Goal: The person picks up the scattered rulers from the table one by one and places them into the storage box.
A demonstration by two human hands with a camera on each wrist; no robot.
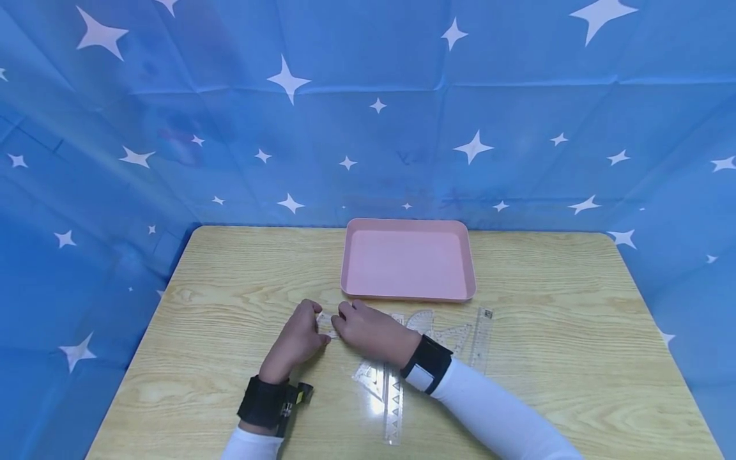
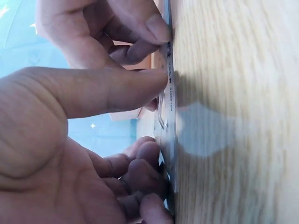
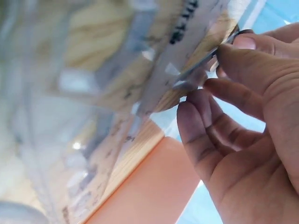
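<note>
Toward the left of the table, a clear plastic measuring piece with printed marks shows between my two hands. My left hand holds it by its edges, with the thumb against one side and curled fingers at the other. From the right, my right hand pinches it between thumb and fingertips. Fingers hide much of its outline, so its exact kind is unclear. Under and beside my right forearm lie a long clear ruler, a clear set square and a clear protractor.
A pink tray stands at the back middle of the wooden table. Another clear set square and a clear ruler lie right of the protractor. Blue star-patterned cloth hangs behind the table and at the sides.
</note>
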